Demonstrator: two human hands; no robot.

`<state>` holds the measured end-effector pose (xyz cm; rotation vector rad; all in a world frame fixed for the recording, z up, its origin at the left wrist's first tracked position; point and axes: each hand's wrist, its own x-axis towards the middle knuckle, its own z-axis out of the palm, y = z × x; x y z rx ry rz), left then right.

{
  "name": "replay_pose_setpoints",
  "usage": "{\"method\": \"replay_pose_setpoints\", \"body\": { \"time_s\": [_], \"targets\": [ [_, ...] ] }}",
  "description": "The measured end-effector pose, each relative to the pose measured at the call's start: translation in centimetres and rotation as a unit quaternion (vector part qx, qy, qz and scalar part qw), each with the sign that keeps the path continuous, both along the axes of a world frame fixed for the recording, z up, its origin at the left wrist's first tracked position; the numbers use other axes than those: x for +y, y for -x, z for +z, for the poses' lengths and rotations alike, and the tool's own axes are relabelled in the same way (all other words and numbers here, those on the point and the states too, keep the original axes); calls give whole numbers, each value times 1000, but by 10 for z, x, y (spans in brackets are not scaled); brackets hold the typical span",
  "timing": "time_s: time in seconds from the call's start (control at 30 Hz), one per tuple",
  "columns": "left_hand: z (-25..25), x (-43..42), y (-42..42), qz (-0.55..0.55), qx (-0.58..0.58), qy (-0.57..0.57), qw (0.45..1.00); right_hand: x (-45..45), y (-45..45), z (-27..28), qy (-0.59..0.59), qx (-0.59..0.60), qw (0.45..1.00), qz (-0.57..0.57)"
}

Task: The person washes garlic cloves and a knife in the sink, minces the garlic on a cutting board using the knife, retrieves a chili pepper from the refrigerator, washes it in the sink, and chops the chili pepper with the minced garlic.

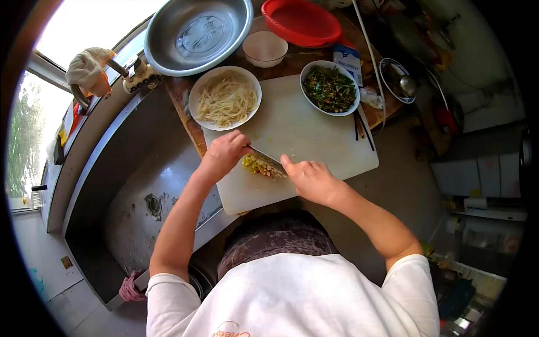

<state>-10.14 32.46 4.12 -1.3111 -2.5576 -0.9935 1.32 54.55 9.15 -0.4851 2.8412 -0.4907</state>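
Note:
A knife lies across the cutting board between my hands, its blade over a small pile of chopped yellow-green and pinkish pieces. My right hand is closed around the handle end, which the fingers mostly hide. At the other end, my left hand has its fingers pinched on the blade near the tip. Under both hands is the white cutting board, with a few small scraps near the knife. Just beyond my left hand stands a white bowl of pale shredded strips.
A bowl of chopped greens sits on the board's far right, beside dark chopsticks. Behind are a metal basin, a clear bowl and a red basin. On the left is a sink; a plate with a ladle is at right.

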Motion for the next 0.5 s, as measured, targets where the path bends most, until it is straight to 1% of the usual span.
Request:
{"method": "replay_pose_setpoints", "body": {
  "time_s": [0.03,0.07,0.13,0.17,0.23,0.33,0.4,0.43,0.47,0.5],
  "targets": [
    [-6,0,-1,4,-2,4,1000,1,2,-3,1,-8,1000,7],
    [-9,0,-5,17,31,9,999,1,-1,-12,3,-1,1000,-2],
    [-7,1,-11,18,47,14,999,0,-11,-34,6,18,1000,-20],
    [-5,1,-13,14,58,17,998,1,-13,-38,15,22,1000,-11],
    [-1,-1,-7,7,44,17,999,4,-10,-32,30,43,999,5],
    [-1,-3,3,10,10,6,1000,-3,3,-2,-25,-26,999,-10],
    [7,-2,10,-1,0,-4,1000,1,9,0,0,-17,1000,-2],
    [4,-1,12,4,6,-5,1000,5,14,2,9,-6,1000,1],
    [-6,2,12,9,10,-7,1000,7,15,-5,-5,0,1000,7],
    [-12,3,10,13,12,-9,1000,9,13,-18,6,11,1000,4]
  ]
}}
